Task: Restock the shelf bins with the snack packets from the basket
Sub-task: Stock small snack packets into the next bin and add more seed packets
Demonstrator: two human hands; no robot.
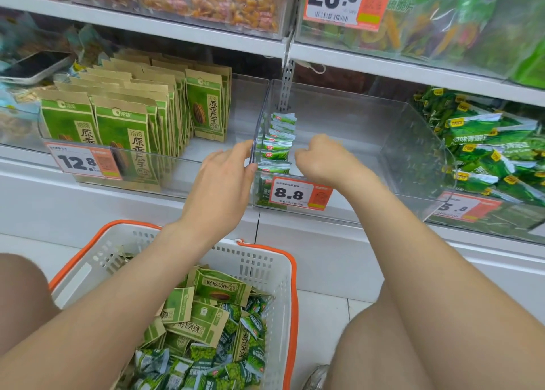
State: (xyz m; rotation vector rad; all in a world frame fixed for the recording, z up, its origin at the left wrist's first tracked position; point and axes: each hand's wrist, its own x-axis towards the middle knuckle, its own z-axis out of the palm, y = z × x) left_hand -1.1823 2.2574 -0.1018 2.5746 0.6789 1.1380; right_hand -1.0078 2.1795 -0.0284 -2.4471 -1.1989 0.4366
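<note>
A row of small green snack packets (pixel 277 142) stands along the left wall of a clear shelf bin (pixel 368 130) tagged 8.8. My left hand (pixel 227 174) reaches to that wall's outer side, fingers fairly straight and touching its edge. My right hand (pixel 321 156) is inside the bin just right of the row, fingers curled by the packets; whether it holds one is hidden. Below, a white basket (pixel 259 260) with an orange rim holds several green packets (pixel 206 330), large kraft ones and small ones.
The left bin (pixel 206 165) holds upright kraft sunflower-seed bags (pixel 124 118), tagged 12.8. A bin at right (pixel 418 165) is full of green packets (pixel 486 148). The upper shelf (pixel 206 33) overhangs the bins. A phone (pixel 35 65) lies at far left. My knees flank the basket.
</note>
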